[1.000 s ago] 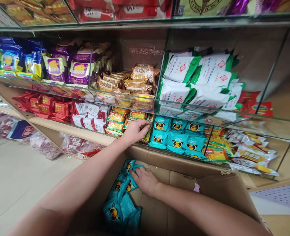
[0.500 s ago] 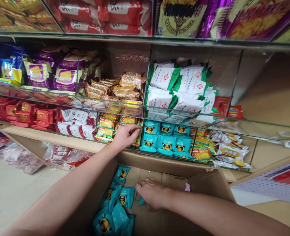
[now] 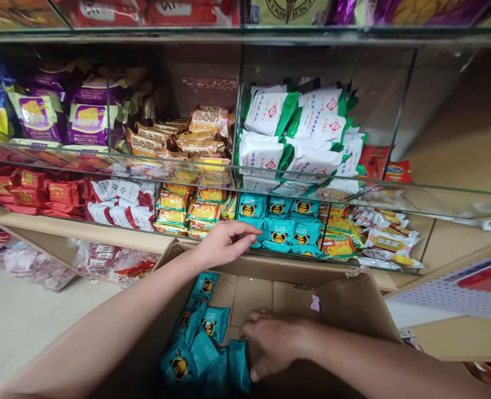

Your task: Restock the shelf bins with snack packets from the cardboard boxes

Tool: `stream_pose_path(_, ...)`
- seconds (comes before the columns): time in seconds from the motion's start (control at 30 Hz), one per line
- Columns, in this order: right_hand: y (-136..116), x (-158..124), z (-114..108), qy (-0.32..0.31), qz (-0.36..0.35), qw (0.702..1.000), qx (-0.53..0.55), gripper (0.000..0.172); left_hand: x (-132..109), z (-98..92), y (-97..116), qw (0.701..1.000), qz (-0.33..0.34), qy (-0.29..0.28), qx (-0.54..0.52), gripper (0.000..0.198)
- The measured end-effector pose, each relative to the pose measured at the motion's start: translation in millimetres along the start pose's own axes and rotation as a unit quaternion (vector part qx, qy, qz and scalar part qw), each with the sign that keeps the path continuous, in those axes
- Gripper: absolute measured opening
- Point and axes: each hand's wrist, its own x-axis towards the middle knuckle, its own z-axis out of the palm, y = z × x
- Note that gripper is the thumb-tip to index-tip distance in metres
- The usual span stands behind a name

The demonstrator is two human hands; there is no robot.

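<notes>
Reaching fwd, the left hand (image 3: 225, 243) sits at the front edge of the lower shelf (image 3: 83, 228), fingers loosely spread w/ nothing clasped, fingertips (image 3: 251, 231) touching the shelved teal packets (image 3: 279, 228). These lie stacked in a glass-walled compartment, btw orange-yellow packets (image 3: 204, 210) on the left and yellow-green packets (image 3: 339, 233) on the right. White-and-green packets (image 3: 295, 133) fill the tier above. Below, the right hand (image 3: 275, 344) is palm-down inside the cardboard box (image 3: 353, 299), fingers curled against the boxed teal packets (image 3: 199, 346) heaped at the box's left side; whether it grips one can't be told.
</notes>
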Motion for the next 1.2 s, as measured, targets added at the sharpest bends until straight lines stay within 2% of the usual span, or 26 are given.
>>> stream_pose_path(0.07, 3.7, 9.3, 25.2, -0.073, 0.033, 0.996, -0.045, 0.069, 0.9, -1.3, -1.9, 0.999, 0.018, 0.005, 0.037, 0.02)
stream_pose_path(0.1, 6.8, 13.0, 36.7, -0.075, 0.046, 0.995, -0.053, 0.075, 1.3, -1.6, -2.5, 0.998, 0.023, 0.008, 0.053, 0.02)
stream_pose_path(0.13, 10.3, 16.3, 47.2, -0.056, 0.056, 0.995, -0.056, 0.078, 1.5, -1.6, -2.8, 0.997, 0.026, 0.01, 0.066, 0.02)
stream_pose_path(0.23, 18.8, 24.4, 72.2, 0.065, 0.048, 0.995, -0.061, 0.081, 1.2, -0.6, -3.1, 0.996, 0.033, 0.009, 0.084, 0.02)
stream_pose_path(0.3, 21.6, 29.6, 84.6, 0.125, -0.012, 0.988, -0.093, 0.064, 0.6, 0.3, -3.3, 0.995, 0.043, 0.004, 0.087, 0.02)
stream_pose_path(0.4, 24.5, 37.7, 98.0, 0.147, -0.097, 0.966, -0.188, 0.026, -0.4, 0.6, -3.7, 0.993, 0.063, -0.009, 0.095, 0.021)
stream_pose_path(0.53, 28.6, 48.0, 100.4, 0.143, -0.11, 0.938, -0.296, 0.016, -1.0, -0.1, -3.2, 0.993, 0.066, -0.018, 0.095, 0.021)
stream_pose_path(0.6, 25.3, 50.6, 89.7, 0.118, -0.108, 0.939, -0.304, 0.013, -1.1, 0.1, -3.0, 0.995, 0.053, -0.013, 0.082, 0.02)
stream_pose_path(0.7, 5.8, 43.3, 55.2, 0.037, -0.077, 0.947, -0.31, 0.01, -0.9, 0.4, -2.7, 1.0, -0.005, -0.005, 0.019, 0.021)
stream_pose_path(0.77, -13.7, 27.5, 22.7, 0.08, -0.046, 0.95, -0.297, 0.016, -0.6, -1.6, -1.6, 0.995, -0.07, -0.01, -0.072, 0.024)
stream_pose_path(0.87, -36.6, -7.9, -26.7, 0.204, -0.048, 0.972, -0.108, 0.029, -0.6, -9.5, 2.9, 0.965, -0.126, -0.061, -0.222, 0.035)
stream_pose_path(0.93, -40.0, -29.9, -51.3, 0.318, -0.032, 0.947, 0.037, 0.026, -1.1, -15.6, 7.1, 0.944, -0.119, -0.112, -0.286, 0.045)
stream_pose_path(1.03, -28.0, -47.1, -69.3, 0.443, -0.012, 0.88, 0.167, 0.022, -1.8, -18.4, 13.0, 0.938, -0.09, -0.152, -0.297, 0.051)
stream_pose_path(1.1, -16.0, -47.8, -72.0, 0.49, -0.009, 0.845, 0.215, 0.024, -1.5, -14.4, 16.6, 0.944, -0.095, -0.142, -0.282, 0.045)
stream_pose_path(1.2, -4.7, -42.5, -71.4, 0.509, -0.029, 0.804, 0.307, 0.027, 0.1, -5.4, 21.8, 0.931, -0.142, -0.122, -0.312, 0.04)
